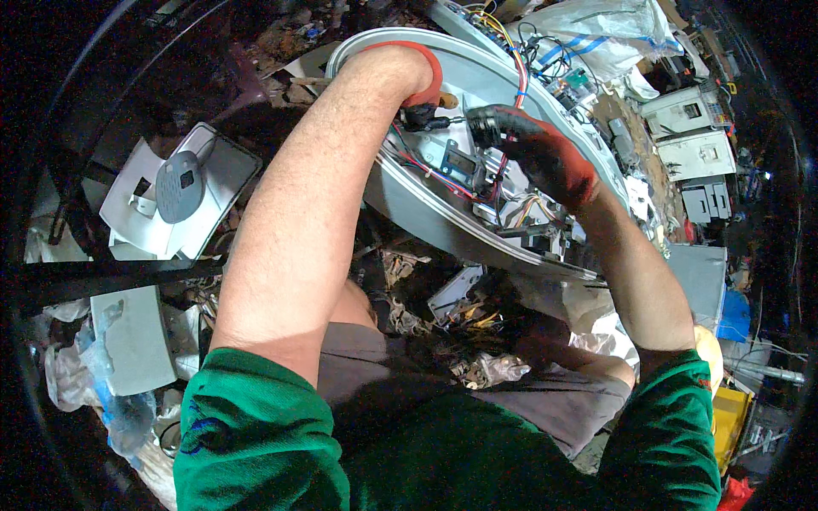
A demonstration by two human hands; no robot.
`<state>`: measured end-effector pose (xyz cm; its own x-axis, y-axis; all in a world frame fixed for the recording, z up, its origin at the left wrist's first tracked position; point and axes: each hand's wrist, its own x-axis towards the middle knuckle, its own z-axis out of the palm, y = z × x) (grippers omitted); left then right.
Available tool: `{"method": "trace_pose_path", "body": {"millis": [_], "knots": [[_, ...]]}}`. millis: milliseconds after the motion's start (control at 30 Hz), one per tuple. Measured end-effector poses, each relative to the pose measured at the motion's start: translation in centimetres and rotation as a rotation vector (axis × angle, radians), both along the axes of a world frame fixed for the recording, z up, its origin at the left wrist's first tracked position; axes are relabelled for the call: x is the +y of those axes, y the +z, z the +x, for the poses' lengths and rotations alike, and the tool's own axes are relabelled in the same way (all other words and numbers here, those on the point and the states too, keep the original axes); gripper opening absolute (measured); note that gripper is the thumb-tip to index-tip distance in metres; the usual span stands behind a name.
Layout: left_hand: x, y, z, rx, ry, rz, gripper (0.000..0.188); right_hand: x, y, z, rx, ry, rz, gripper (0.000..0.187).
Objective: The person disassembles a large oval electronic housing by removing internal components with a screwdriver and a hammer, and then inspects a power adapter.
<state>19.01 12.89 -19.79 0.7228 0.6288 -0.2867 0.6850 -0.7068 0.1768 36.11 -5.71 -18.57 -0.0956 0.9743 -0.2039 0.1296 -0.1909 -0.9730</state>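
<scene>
Across my lap lies a large oval grey plastic housing [413, 204], its open side toward me. Inside it are metal brackets, a dark rectangular part [461, 162] and red and blue wires [426, 168]. My left hand [421, 89], in a red and black glove, reaches in over the far left rim with its fingers curled down, partly hidden. A small dark piece with a thin shaft [454, 121] shows at its fingertips. My right hand [537, 146], gloved alike, is closed above the inner parts, its fingertips close to that shaft. What it holds is hidden.
White plastic covers with a grey oval piece [181, 187] lie at left, above a pale panel [130, 341]. Circuit boards and cables [573, 83] and a clear plastic bag [596, 34] lie beyond the housing. White boxes [694, 157] stand at right. Scrap litters the ground.
</scene>
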Motion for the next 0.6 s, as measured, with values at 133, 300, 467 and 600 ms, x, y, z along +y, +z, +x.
{"method": "trace_pose_path", "body": {"millis": [133,300,467,600], "knots": [[-0.4,0.4,0.4,0.045,-0.040,0.022,0.041,0.7,0.5,2.9,-0.629,0.166,0.134,0.035],[-0.5,0.4,0.9,0.027,-0.038,-0.025,0.041,5.1,0.1,2.0,-1.137,0.180,0.416,0.027],[0.4,-0.8,0.3,0.023,0.034,-0.038,0.042,3.8,2.5,-0.8,-0.956,0.223,0.400,0.045],[0.1,0.1,-0.1,0.039,0.024,-0.029,0.043,2.7,4.3,-0.5,-1.257,0.332,0.590,0.033]]}}
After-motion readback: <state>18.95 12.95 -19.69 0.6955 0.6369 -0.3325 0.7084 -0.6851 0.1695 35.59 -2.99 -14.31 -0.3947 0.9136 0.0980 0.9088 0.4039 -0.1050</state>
